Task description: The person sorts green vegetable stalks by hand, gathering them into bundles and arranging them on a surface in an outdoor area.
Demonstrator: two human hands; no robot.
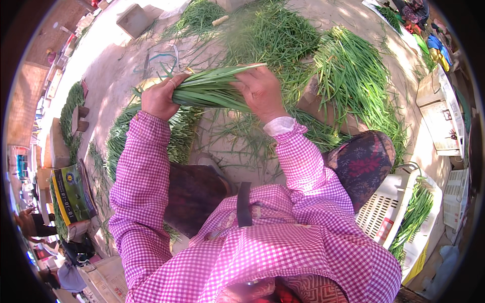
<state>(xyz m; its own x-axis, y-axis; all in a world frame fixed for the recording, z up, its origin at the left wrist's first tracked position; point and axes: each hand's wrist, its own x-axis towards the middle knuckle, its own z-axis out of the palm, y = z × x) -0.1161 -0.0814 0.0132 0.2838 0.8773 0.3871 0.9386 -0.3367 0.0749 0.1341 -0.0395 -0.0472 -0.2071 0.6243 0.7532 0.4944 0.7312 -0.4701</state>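
Note:
My left hand point(161, 97) grips one end of a bunch of long flat green leaves point(208, 88), which look like garlic chives. At the bunch's other end, my right hand point(261, 91) has its fingers curled on the leaves, with a pale leaf end sticking out above them. The bunch lies nearly level between both hands, over the ground. Below my left forearm is a neat stack of chives point(182, 132) with cut ends showing. Loose chive leaves point(246, 140) lie scattered on the floor under my right wrist.
A large heap of chives point(273, 34) spreads ahead, with a laid-out pile point(352, 72) over a block at right. A white plastic crate point(382, 206) holding chives stands by my right knee. At left is a printed carton point(74, 193); a person point(34, 223) is beyond it.

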